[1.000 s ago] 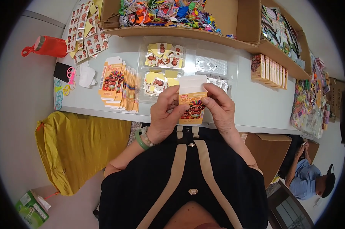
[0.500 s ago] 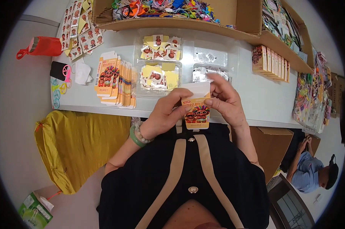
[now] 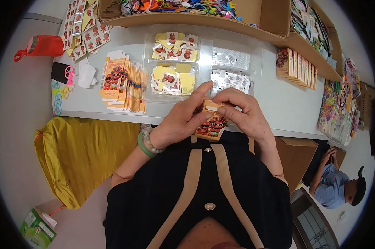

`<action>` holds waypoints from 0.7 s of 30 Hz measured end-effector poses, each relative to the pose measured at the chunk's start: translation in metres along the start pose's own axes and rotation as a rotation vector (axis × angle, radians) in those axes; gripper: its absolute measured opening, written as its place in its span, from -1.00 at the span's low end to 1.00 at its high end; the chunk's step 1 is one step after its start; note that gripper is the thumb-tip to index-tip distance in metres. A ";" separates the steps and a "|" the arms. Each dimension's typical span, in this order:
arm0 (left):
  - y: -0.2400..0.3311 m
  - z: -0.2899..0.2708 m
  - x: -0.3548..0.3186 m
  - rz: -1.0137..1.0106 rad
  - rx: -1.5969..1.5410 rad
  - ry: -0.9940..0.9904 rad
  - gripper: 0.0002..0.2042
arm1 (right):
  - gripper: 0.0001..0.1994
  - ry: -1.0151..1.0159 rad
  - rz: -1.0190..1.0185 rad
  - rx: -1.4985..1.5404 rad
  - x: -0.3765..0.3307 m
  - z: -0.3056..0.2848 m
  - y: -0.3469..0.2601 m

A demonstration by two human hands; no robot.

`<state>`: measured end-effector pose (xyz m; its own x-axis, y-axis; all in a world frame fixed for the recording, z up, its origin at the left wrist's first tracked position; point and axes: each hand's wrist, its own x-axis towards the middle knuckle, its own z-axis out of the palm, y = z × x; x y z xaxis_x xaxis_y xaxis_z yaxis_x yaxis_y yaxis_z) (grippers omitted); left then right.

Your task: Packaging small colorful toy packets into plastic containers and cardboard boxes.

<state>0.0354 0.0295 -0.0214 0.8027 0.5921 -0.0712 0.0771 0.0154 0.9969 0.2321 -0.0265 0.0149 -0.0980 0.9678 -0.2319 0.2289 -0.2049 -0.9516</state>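
Close to my body, at the table's front edge, I have a small orange carton (image 3: pixel 211 127) printed with cartoon figures. My left hand (image 3: pixel 180 121) grips its left side, thumb on the front and index finger stretched upward. At the carton's top, the thumb and bent fingers of my right hand (image 3: pixel 246 116) pinch the white-edged flap. The carton's inside and back are hidden. Flat orange cartons (image 3: pixel 120 85) lie in an overlapping stack to the left. Beyond my hands, a clear divided tray (image 3: pixel 204 62) holds stickers (image 3: pixel 171 81) and small white packets (image 3: pixel 231 79).
Filled orange-looking cartons (image 3: pixel 295 68) stand in a row at right. Cardboard boxes (image 3: pixel 274 20) of colourful bits line the back. Scissors with pink handles (image 3: pixel 68 76), a red pouch (image 3: pixel 46 45) and sticker sheets (image 3: pixel 81 35) lie left. Another person (image 3: pixel 337 184) sits at far right.
The carton's white top flap stood upright; it is now folded down under my right fingers. My right index finger has come down onto the carton, and my left index finger has stretched out.
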 end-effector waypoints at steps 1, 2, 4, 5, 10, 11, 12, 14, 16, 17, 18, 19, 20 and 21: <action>0.002 -0.001 0.000 -0.053 -0.019 -0.032 -0.38 | -0.88 -0.003 0.002 0.001 -0.001 0.002 -0.001; 0.004 -0.003 0.000 -0.054 -0.022 -0.033 -0.38 | -0.88 0.048 0.060 0.006 -0.003 0.003 -0.001; 0.007 -0.004 -0.001 -0.131 -0.059 -0.098 -0.37 | -0.87 0.099 0.121 0.010 -0.003 0.006 -0.002; 0.005 -0.003 -0.001 -0.132 -0.061 -0.095 -0.37 | -0.87 0.125 0.101 -0.042 -0.003 0.008 -0.003; -0.001 0.000 -0.003 -0.134 -0.244 -0.054 -0.39 | -0.86 0.184 -0.039 -0.262 -0.005 0.013 -0.007; -0.002 0.000 -0.003 -0.135 -0.246 -0.053 -0.39 | -0.84 0.160 -0.095 -0.322 -0.006 0.012 -0.011; -0.002 0.001 -0.003 -0.143 -0.291 -0.036 -0.41 | -0.81 0.137 -0.151 -0.381 -0.007 0.010 -0.013; -0.003 0.000 -0.003 -0.151 -0.336 -0.017 -0.44 | -0.76 0.113 -0.162 -0.418 -0.011 0.008 -0.017; -0.005 0.000 -0.004 -0.149 -0.317 -0.035 -0.46 | -0.72 0.090 -0.174 -0.453 -0.013 0.007 -0.018; -0.006 0.001 -0.004 -0.150 -0.318 -0.035 -0.46 | -0.69 0.072 -0.153 -0.451 -0.015 0.006 -0.018; -0.006 0.002 -0.005 -0.147 -0.333 -0.015 -0.49 | -0.66 0.054 -0.132 -0.448 -0.016 0.006 -0.018; -0.007 0.003 -0.006 -0.144 -0.348 0.006 -0.53 | -0.66 0.053 -0.132 -0.447 -0.017 0.006 -0.016; -0.008 0.002 -0.007 -0.144 -0.348 0.004 -0.53 | -0.66 0.045 -0.122 -0.432 -0.017 0.006 -0.013; -0.010 0.001 -0.008 -0.148 -0.271 -0.018 -0.57 | -0.65 0.037 -0.112 -0.415 -0.017 0.007 -0.010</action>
<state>0.0287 0.0237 -0.0310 0.8052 0.5528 -0.2149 0.0358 0.3164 0.9480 0.2247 -0.0420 0.0273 -0.1112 0.9868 -0.1174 0.5899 -0.0295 -0.8070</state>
